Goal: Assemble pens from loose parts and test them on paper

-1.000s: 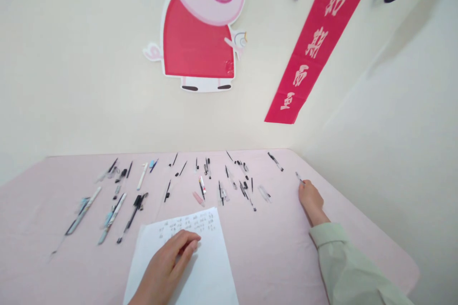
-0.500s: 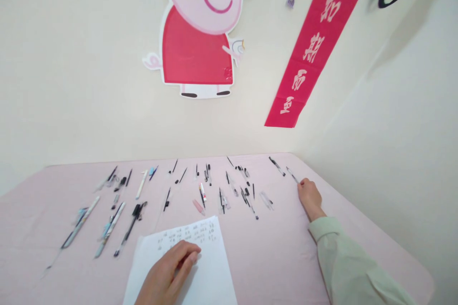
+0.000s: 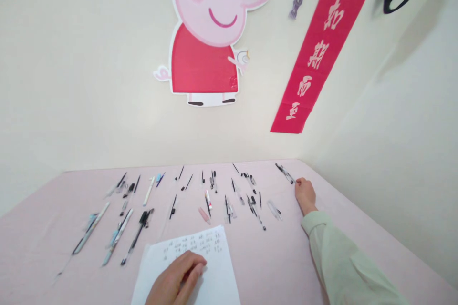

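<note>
My right hand [image 3: 304, 195] reaches far out to the back right of the pink table [image 3: 286, 257]. Its fingers are pinched on a thin clear pen [image 3: 290, 177], whose tip lies beside a black pen [image 3: 281, 168] near the wall. My left hand [image 3: 177, 283] rests flat on a white sheet of paper [image 3: 218, 267] with small handwriting, at the near edge, fingers stretched out and together. Several pens and pen parts [image 3: 229, 202] lie in rows across the table between the two hands.
More pens lie at the left: a white one [image 3: 149, 190], a black one [image 3: 136, 237] and two pale blue ones [image 3: 116, 237]. On the wall hang a cartoon pig cut-out [image 3: 211, 33] and a red banner [image 3: 318, 52]. A side wall closes the right.
My right hand has slid the clear pen away from me toward the wall, up beside the black pen. My left hand stays on the paper. The camera tilted slightly.
</note>
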The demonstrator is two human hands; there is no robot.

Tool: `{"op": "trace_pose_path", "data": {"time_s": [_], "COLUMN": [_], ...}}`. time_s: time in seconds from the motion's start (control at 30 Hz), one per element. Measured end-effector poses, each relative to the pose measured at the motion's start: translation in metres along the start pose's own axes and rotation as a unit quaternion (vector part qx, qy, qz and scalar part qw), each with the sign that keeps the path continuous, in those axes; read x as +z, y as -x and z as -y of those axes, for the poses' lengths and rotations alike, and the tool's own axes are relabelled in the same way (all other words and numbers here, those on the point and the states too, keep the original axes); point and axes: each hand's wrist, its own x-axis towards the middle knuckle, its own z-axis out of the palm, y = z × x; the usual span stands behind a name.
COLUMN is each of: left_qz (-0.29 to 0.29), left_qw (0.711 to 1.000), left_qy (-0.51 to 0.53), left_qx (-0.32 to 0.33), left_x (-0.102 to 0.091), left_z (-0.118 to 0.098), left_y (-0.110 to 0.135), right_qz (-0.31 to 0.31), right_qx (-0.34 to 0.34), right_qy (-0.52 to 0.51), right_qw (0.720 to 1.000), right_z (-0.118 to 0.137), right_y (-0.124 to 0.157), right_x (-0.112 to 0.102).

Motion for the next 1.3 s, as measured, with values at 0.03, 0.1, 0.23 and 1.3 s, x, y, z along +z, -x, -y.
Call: {"op": "trace_pose_path", "data": {"time_s": [0.03, 0.1, 0.23, 1.3], "left_qz": [0.002, 0.004, 0.011, 0.007], "left_qw": [1.0, 1.0, 1.0, 1.0], "left_qy": [-0.001, -0.004, -0.005, -0.015], "left_qx": [-0.001, -0.004, -0.009, 0.017], "left_x": [0.0, 0.0, 0.0, -0.001], "left_z": [0.0, 0.0, 0.001, 0.0], "left_y": [0.0, 0.0, 0.001, 0.003], "right_qz": [0.0, 0.002, 0.006, 0.3], "right_qx": [0.001, 0.001, -0.008, -0.382], "right_qy": [-0.002, -0.008, -0.028, -0.145], "right_qw": [1.0, 1.0, 1.0, 0.862], "right_z": [0.0, 0.0, -0.002, 0.187], "right_y": [0.0, 0.0, 0.001, 0.236], "right_x": [0.0, 0.001, 0.003, -0.081]}}
